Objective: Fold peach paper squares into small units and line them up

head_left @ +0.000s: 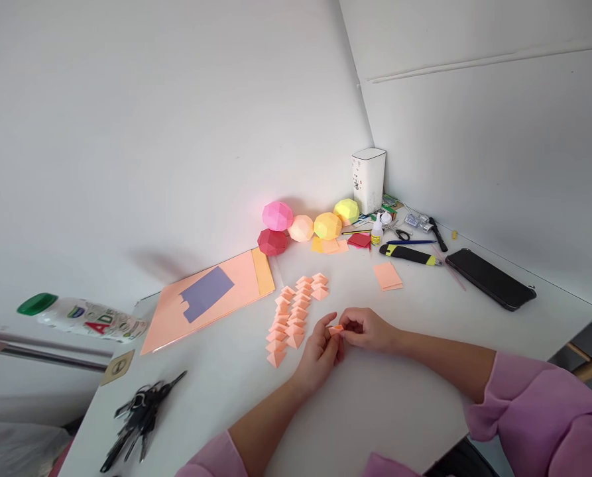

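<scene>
A small folded piece of orange paper [336, 328] is pinched between both hands, just above the white table. My left hand [319, 351] has its fingers closed on the paper from the left, and my right hand [368, 329] grips its right edge with thumb and index finger. Left of the hands, several folded peach paper pyramids [296, 336] lie in overlapping rows. A small stack of flat peach rectangles [388, 276] rests beyond my right hand.
Paper polyhedra [278, 216] line the wall. Peach sheets [246, 285] and keys [141, 414] lie left, with a bottle [91, 318] beyond. To the right are a glue bottle [376, 230], a cutter [410, 254] and a black phone [489, 278].
</scene>
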Tool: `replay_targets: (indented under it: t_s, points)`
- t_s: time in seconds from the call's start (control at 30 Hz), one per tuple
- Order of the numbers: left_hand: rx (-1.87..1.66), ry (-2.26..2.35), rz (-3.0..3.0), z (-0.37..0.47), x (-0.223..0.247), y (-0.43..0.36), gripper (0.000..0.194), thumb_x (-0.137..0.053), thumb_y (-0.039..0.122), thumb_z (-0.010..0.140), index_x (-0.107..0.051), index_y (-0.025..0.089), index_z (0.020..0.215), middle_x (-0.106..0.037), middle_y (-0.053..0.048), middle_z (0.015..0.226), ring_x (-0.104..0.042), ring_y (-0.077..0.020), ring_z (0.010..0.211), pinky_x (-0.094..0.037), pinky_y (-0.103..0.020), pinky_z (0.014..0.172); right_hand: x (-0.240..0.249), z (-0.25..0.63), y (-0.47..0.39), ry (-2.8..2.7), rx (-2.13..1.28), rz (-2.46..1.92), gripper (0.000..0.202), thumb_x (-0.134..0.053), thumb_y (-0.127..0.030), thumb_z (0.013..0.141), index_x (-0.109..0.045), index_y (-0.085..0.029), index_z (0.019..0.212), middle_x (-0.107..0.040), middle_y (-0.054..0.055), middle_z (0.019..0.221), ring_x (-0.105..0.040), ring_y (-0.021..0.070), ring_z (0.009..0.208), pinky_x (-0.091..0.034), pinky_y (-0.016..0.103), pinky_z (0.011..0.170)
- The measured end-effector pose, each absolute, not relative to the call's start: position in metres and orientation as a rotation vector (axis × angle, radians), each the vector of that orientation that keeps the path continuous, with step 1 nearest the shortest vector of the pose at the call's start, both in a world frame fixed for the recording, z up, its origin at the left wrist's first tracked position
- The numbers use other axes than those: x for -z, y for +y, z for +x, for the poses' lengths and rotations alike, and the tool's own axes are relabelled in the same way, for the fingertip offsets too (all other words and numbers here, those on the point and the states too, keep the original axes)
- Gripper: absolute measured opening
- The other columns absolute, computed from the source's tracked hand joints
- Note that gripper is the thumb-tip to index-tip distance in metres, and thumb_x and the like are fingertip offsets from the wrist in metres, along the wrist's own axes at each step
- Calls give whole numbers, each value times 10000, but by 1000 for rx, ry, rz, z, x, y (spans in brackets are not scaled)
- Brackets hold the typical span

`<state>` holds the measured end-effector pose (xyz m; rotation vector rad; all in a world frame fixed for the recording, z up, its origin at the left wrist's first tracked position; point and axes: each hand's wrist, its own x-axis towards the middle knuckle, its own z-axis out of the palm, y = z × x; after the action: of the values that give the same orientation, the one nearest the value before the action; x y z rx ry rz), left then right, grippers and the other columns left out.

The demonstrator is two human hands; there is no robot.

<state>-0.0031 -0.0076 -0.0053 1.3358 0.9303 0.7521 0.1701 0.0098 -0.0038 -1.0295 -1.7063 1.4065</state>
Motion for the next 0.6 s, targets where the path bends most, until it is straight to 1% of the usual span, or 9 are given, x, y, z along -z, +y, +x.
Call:
replay_targets:
  t_s: [0.17,0.4,0.5,0.6]
  points:
    - [-775,943,1399,-2,7,-8,416,-448,401,881,-366,205,1240,-509,40,633,-502,-122,569,-408,-250,541,6,170,11,-1705,-1405,-1076,63,-550,-198,748,-507,-163,719,-484,-36,620,-426,88,536,-345,218,493]
    - [-727,891,1390,-4,7,-7,421,-467,420,870,-396,191,1216,-510,36,628,-487,-120,575,-390,-246,543,4,169,12,-1784,-1360,-1077,58,-549,-171,683,-493,-157,677,-482,-33,635,-418,83,540,-342,213,496]
    - [-723,895,1369,-4,5,-7,413,-491,420,857,-427,190,1194,-499,41,608,-471,-114,563,-374,-241,540,3,169,13,-1839,-1305,-1089,72,-541,-142,636,-471,-158,628,-455,-39,620,-404,81,534,-323,209,483]
    - [-734,901,1285,-4,2,-7,428,-535,419,826,-444,183,1171,-491,51,574,-447,-106,530,-358,-235,524,2,169,13,-1866,-1274,-1054,92,-517,-119,619,-437,-161,596,-420,-45,617,-388,77,536,-312,206,483]
